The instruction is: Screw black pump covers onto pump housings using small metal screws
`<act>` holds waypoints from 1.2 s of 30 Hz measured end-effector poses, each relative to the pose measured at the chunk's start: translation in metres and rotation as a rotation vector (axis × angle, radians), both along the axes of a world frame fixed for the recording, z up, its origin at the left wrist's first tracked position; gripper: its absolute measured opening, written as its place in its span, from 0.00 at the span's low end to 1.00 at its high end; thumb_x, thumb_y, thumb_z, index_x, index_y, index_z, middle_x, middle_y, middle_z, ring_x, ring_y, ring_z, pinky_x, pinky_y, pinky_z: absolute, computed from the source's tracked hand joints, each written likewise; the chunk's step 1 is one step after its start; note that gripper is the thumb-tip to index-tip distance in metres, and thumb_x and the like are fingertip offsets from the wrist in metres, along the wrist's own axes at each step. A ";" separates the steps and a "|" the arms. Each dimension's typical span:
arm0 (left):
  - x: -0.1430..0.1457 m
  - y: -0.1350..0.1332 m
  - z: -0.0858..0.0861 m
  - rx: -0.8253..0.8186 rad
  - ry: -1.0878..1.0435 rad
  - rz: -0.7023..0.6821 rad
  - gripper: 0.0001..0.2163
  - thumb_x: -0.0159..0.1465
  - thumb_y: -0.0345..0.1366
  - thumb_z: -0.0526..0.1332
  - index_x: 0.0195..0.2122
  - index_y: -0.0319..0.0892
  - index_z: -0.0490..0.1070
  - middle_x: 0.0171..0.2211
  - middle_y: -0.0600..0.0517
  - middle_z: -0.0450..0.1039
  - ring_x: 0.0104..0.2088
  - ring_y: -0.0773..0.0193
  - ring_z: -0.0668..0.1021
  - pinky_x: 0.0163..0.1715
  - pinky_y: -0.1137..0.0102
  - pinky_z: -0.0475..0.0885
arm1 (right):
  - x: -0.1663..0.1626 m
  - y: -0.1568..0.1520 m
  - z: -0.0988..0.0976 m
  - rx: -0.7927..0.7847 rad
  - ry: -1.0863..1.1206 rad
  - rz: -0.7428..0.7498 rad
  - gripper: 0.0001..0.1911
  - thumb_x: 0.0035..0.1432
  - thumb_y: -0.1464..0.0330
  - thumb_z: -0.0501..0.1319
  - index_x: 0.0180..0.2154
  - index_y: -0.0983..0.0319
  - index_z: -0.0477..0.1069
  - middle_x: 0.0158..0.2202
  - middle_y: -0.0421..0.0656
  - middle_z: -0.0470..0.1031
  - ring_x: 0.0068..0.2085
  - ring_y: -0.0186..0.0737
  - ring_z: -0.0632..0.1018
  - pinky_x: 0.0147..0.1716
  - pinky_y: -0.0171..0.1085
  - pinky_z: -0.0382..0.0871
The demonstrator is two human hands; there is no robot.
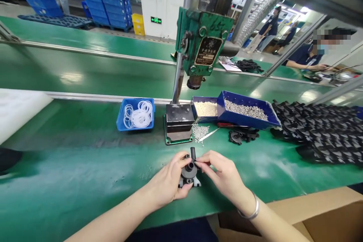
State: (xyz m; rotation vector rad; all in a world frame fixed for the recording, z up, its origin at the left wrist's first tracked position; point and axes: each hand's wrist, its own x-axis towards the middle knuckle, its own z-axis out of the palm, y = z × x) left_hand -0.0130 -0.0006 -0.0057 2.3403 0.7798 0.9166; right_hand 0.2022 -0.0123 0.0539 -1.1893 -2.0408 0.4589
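My left hand [169, 178] is closed around the left side of a round black plastic housing [188, 174] with a raised central tube and a spout pointing away from me. The housing rests low over the green bench, close to its front edge. On its right side, my right hand [222, 170] is pinched at the base of the spout; whatever its fingertips hold is hidden or too small to make out. Beyond both hands lie a pile of small metal rings [200, 131], a pair of tweezers [210, 134] and a red-handled screwdriver [225, 124].
A green hand press [202, 41] stands over its metal block [179, 117]. Left of it sits a blue bin of white rings [138, 115]; right, a blue bin of metal pins [246, 110]. Rows of black parts [326, 132] fill the right side. A cardboard box [320, 211] is below.
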 end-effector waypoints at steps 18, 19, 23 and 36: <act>-0.004 0.003 0.007 -0.092 -0.087 -0.053 0.33 0.60 0.30 0.64 0.63 0.43 0.50 0.60 0.36 0.59 0.61 0.47 0.70 0.54 0.54 0.74 | 0.010 -0.019 -0.004 0.266 0.031 -0.137 0.20 0.60 0.83 0.62 0.49 0.58 0.74 0.43 0.45 0.81 0.44 0.42 0.81 0.44 0.42 0.77; -0.004 0.004 0.009 -0.117 -0.100 -0.062 0.33 0.59 0.30 0.65 0.63 0.44 0.51 0.60 0.36 0.60 0.61 0.47 0.70 0.54 0.54 0.74 | 0.009 -0.018 0.005 0.253 0.092 -0.172 0.19 0.60 0.83 0.62 0.47 0.58 0.75 0.42 0.44 0.80 0.44 0.43 0.81 0.44 0.44 0.77; -0.006 0.006 0.011 -0.211 -0.166 -0.084 0.31 0.58 0.33 0.67 0.61 0.45 0.56 0.60 0.39 0.62 0.60 0.49 0.71 0.57 0.56 0.72 | -0.003 -0.011 0.031 0.162 0.125 -0.042 0.17 0.60 0.82 0.63 0.45 0.56 0.75 0.39 0.44 0.79 0.42 0.44 0.79 0.42 0.46 0.74; 0.000 0.000 -0.002 -0.327 -0.326 0.011 0.53 0.51 0.31 0.71 0.69 0.43 0.32 0.62 0.36 0.64 0.60 0.47 0.73 0.59 0.52 0.71 | -0.050 0.009 0.016 0.122 -0.167 0.154 0.09 0.63 0.77 0.61 0.42 0.59 0.74 0.50 0.48 0.75 0.54 0.48 0.73 0.53 0.52 0.67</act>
